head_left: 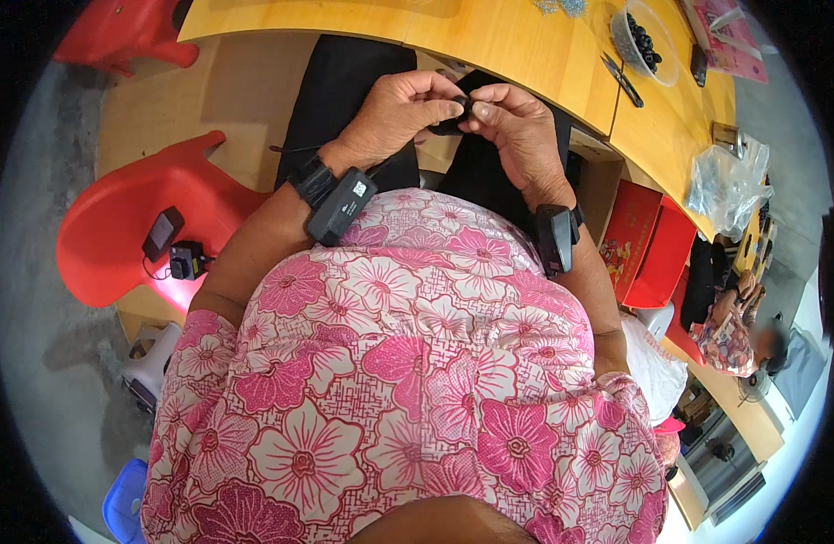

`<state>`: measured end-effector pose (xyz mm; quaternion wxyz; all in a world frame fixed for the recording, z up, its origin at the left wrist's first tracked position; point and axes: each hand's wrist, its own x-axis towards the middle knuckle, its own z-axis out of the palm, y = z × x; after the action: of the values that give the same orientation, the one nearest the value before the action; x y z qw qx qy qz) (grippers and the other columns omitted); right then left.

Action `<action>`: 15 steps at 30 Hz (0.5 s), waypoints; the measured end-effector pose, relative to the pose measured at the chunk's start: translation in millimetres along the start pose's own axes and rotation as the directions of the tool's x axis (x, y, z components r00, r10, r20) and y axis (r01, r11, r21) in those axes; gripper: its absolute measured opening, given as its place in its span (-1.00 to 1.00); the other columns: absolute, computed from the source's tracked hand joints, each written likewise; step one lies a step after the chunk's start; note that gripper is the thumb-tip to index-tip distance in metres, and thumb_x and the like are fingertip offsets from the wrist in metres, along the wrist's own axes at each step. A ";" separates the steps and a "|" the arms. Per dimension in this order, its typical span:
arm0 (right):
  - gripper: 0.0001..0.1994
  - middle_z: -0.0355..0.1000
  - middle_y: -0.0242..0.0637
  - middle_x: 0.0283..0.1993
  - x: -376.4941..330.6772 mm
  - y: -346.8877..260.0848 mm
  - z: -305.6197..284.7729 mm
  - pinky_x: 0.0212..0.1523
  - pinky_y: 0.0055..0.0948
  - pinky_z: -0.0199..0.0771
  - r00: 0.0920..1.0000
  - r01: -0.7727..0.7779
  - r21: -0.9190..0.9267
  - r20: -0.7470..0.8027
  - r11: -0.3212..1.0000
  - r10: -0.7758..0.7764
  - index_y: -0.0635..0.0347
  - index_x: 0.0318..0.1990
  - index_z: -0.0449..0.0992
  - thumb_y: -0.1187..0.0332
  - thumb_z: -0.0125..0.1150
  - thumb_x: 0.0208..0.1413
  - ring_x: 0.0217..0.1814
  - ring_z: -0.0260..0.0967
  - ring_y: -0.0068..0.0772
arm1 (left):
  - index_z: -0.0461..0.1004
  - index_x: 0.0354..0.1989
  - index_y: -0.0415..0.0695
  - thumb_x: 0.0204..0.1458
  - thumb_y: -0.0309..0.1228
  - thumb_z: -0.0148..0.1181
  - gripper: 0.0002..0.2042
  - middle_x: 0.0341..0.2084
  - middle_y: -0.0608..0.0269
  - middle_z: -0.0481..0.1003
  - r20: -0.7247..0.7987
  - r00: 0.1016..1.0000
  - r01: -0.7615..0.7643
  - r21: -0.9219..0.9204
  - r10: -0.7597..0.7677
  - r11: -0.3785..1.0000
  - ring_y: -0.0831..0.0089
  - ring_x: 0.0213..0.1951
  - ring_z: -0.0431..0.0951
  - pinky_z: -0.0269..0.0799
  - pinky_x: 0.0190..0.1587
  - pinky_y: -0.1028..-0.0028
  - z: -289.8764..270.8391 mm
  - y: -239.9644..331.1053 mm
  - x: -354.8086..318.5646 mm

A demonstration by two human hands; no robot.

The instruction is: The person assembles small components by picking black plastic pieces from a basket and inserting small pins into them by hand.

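Yellow wood-toned desk [526, 45] spans the top of the view. Red plastic chair [99, 231] stands at left. Clear plastic bag [727, 186] lies crumpled at the desk's right edge. Clear bowl [622, 41] sits further up the desk. Left hand [388, 116] and right hand [523, 136] meet just off the near edge, each nearly closed, thumb to forefinger. Slim pointed tool [625, 83] lies beside the bowl. Dark round pieces [647, 47] fill part of the bowl. Small black piece [465, 107]: pinched between both hands' fingertips, outline partly hidden
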<state>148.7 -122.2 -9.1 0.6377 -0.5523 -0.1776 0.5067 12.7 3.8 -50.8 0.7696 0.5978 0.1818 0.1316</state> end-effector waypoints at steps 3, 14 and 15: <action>-0.91 0.50 -0.36 -0.35 -3.4 -2.5 4.7 -0.29 -0.63 0.46 0.999 0.043 -0.113 -0.024 0.993 -0.046 0.30 -0.27 0.55 0.56 0.16 0.06 -0.38 0.40 -0.61 | 0.46 -0.23 -0.25 0.09 -0.47 0.14 -0.86 -0.45 0.31 0.51 0.000 1.000 0.004 -0.019 -0.004 1.000 0.59 -0.43 0.53 0.48 -0.35 0.61 -0.8 -1.7 0.0; -0.90 0.49 -0.37 -0.34 -4.0 11.5 10.0 -0.36 -0.66 0.41 0.938 0.317 -0.354 -0.016 0.880 -0.345 0.32 -0.26 0.55 0.56 0.14 0.08 -0.42 0.37 -0.66 | 0.46 -0.24 -0.23 0.10 -0.44 0.13 -0.87 -0.48 0.32 0.50 -0.006 1.000 0.001 -0.046 -0.001 0.999 0.58 -0.45 0.54 0.46 -0.39 0.61 -2.0 -3.6 -0.2; -0.91 0.48 -0.37 -0.34 -3.9 13.0 10.6 -0.37 -0.66 0.41 0.917 0.354 -0.425 -0.017 0.833 -0.399 0.31 -0.27 0.55 0.56 0.15 0.08 -0.42 0.37 -0.66 | 0.46 -0.24 -0.23 0.10 -0.44 0.13 -0.87 -0.48 0.32 0.50 -0.007 1.000 0.006 -0.063 -0.006 0.998 0.58 -0.46 0.54 0.46 -0.40 0.61 -1.8 -3.5 -0.1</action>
<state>132.9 -121.5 -15.9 0.6020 -0.6544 -0.3522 0.2923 11.8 4.5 -54.6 0.7878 0.5722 0.1820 0.1370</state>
